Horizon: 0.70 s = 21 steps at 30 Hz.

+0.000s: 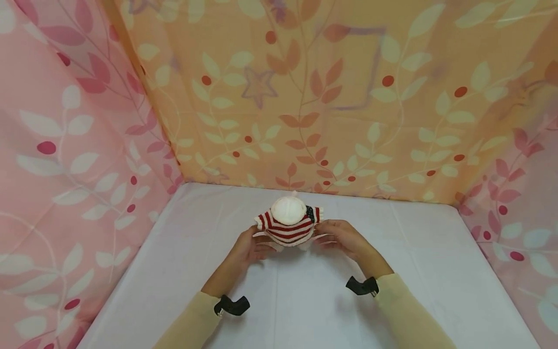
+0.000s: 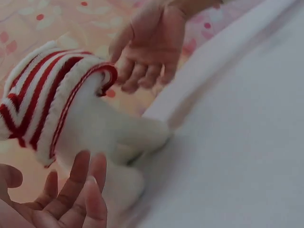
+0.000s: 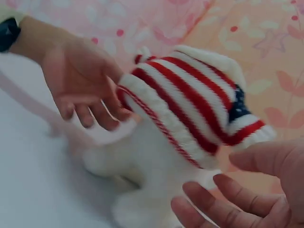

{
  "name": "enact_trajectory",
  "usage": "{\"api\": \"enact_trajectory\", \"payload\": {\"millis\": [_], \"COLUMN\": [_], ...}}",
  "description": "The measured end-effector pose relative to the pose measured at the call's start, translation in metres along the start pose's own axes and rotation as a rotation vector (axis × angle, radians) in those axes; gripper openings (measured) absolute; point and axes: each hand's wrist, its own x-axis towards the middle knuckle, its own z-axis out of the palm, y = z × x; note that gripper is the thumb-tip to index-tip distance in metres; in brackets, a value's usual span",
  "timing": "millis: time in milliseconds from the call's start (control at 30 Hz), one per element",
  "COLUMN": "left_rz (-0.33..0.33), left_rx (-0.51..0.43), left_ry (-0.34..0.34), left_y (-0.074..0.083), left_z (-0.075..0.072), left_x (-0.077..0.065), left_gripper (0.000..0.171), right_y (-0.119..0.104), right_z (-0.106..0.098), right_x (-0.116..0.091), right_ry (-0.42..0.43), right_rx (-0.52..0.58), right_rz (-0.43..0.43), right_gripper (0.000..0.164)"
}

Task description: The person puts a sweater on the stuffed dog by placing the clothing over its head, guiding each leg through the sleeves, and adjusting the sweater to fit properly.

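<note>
A white plush toy stands upright on the white table, dressed in a red-and-white striped knitted sweater with a dark blue speckled patch near its right shoulder. In the right wrist view its white legs show below the hem. My left hand is beside the toy's left side, fingers loosely spread near the sleeve. My right hand is on the other side, its thumb right at the right sleeve's cuff. Gently bent and apart, the fingers of both hands curl round nothing.
The white-covered table stretches around the toy. A yellow leaf-patterned cloth hangs behind it, with pink patterned cloths at both sides. Black bands are worn on both wrists.
</note>
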Motion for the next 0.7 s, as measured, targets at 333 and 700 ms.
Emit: {"api": "enact_trajectory", "payload": {"millis": [333, 700], "left_rz": [0.348, 0.492], "left_rx": [0.499, 0.899], "left_ry": [0.219, 0.067], "left_y": [0.057, 0.107], "left_z": [-0.022, 0.008], "left_x": [-0.015, -0.023], "left_gripper": [0.03, 0.042], "right_y": [-0.07, -0.108], "right_z": [-0.009, 0.028], "right_x": [-0.015, -0.01], "right_ry": [0.166, 0.144], "right_rx": [-0.51, -0.812], "right_rz": [-0.255, -0.487], "right_gripper": [0.028, 0.021]}}
